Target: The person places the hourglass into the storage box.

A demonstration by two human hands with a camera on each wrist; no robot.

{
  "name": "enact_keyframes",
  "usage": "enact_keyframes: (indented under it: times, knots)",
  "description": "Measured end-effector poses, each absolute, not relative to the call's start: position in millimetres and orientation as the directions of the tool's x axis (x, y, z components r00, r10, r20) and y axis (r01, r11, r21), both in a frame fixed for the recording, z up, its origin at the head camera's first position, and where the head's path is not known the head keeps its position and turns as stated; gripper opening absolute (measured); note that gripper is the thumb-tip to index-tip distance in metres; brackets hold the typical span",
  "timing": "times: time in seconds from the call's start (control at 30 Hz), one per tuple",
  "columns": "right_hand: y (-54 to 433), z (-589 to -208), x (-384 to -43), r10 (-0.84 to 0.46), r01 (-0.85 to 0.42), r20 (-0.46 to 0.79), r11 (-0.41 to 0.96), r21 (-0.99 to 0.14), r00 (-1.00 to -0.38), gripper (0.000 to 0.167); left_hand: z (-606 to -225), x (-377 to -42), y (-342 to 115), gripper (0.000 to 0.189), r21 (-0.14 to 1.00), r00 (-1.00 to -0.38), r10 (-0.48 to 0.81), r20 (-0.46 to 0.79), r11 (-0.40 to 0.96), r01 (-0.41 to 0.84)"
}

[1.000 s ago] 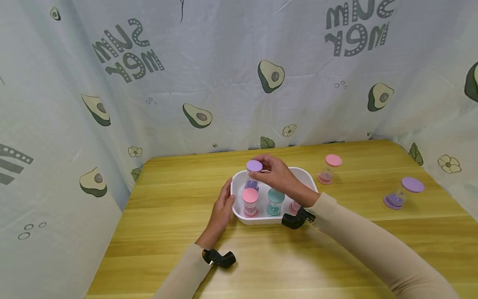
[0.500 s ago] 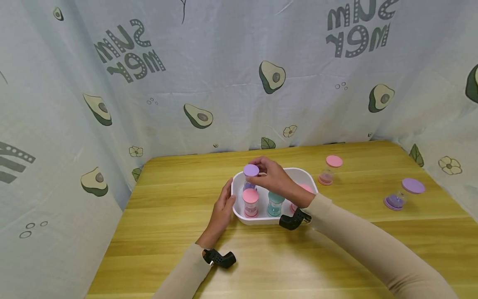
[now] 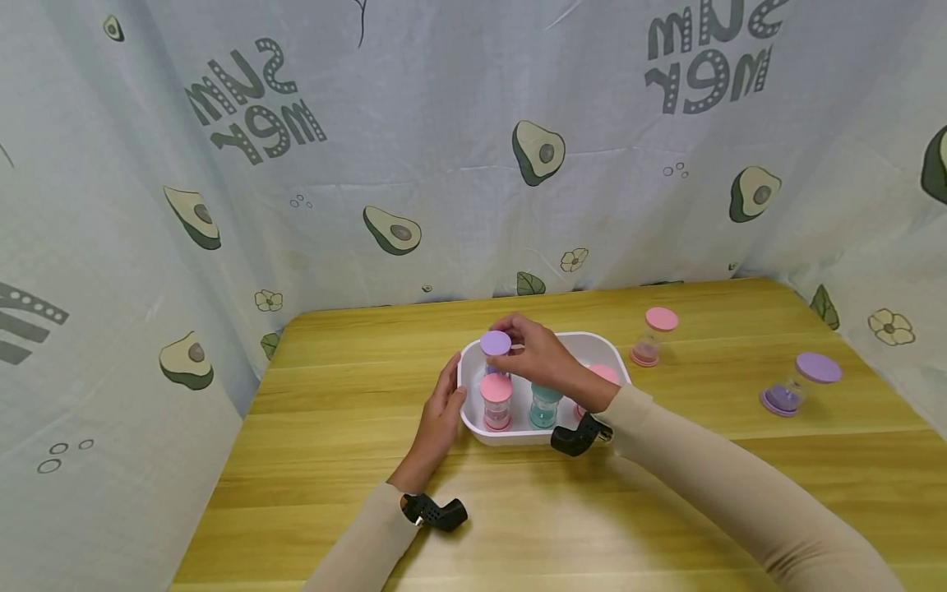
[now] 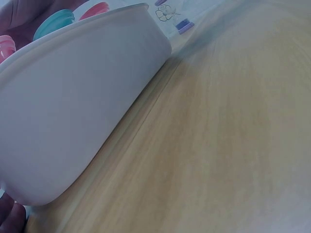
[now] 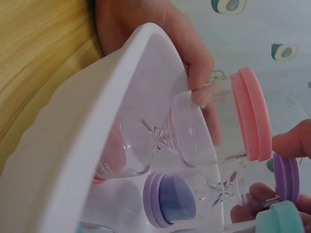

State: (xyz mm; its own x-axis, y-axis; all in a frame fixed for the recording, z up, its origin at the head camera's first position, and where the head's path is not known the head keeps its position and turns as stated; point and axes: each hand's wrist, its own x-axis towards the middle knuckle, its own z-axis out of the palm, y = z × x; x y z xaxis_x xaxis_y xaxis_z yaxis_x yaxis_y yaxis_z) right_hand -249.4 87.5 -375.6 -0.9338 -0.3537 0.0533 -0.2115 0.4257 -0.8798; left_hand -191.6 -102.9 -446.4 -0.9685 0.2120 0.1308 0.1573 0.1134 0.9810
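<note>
My right hand [image 3: 542,355] pinches a purple-capped hourglass [image 3: 496,343] near its top, at the back left inside a white plastic bin [image 3: 518,439]. In the right wrist view that hourglass's lower purple cap [image 5: 154,200] is down within the bin, purple sand at its bottom. My left hand [image 3: 440,415] rests along the bin's left end, fingers extended against the outer wall. A pink hourglass [image 3: 496,389] stands in front of the purple one, with a teal hourglass [image 3: 544,409] to its right. Another pink hourglass [image 3: 603,374] is partly hidden behind my right wrist.
On the wooden table [image 3: 333,460], right of the bin, stand a pink hourglass [image 3: 645,352] and, farther right, a purple hourglass [image 3: 784,397]. A pale curtain [image 3: 459,164] printed with avocados hangs behind and along the sides.
My right hand has moved slightly left and down with the purple hourglass, lowering it farther into the bin. The left hand and the bin have stayed in place.
</note>
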Motion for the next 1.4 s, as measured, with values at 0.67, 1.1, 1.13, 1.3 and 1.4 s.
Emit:
enact_keyframes:
  times: [0.67, 1.1, 1.13, 1.3, 1.4]
  knots:
    - [84.8, -378.4, -249.4, -0.356, -0.189, -0.008, 0.514, -0.836, -0.934, 0.045, -446.4, -190.4, -102.4, 0.052, 0.978, -0.965, 0.207, 0.161, 0.096, 0.184]
    - [84.1, -380.2, -251.7, -0.343, -0.179, -0.017, 0.532, -0.828, -0.939, 0.047, -446.0, -189.2, -103.2, 0.053, 0.978, -0.965, 0.212, 0.153, 0.107, 0.178]
    - [84.0, -379.9, -251.7, -0.342, -0.178, -0.018, 0.532, -0.828, -0.939, 0.048, -445.9, -189.4, -103.3, 0.053, 0.979, -0.966, 0.212, 0.150, 0.107, 0.176]
    - [83.5, -378.7, -251.7, -0.346, -0.183, -0.015, 0.532, -0.827, -0.938, 0.048, -445.9, -190.1, -103.1, 0.053, 0.979, -0.966, 0.212, 0.146, 0.108, 0.172]
    - [83.3, -378.1, -251.3, -0.349, -0.187, -0.016, 0.538, -0.822, -0.937, 0.047, -445.9, -190.1, -102.9, 0.053, 0.979, -0.967, 0.211, 0.144, 0.111, 0.170]
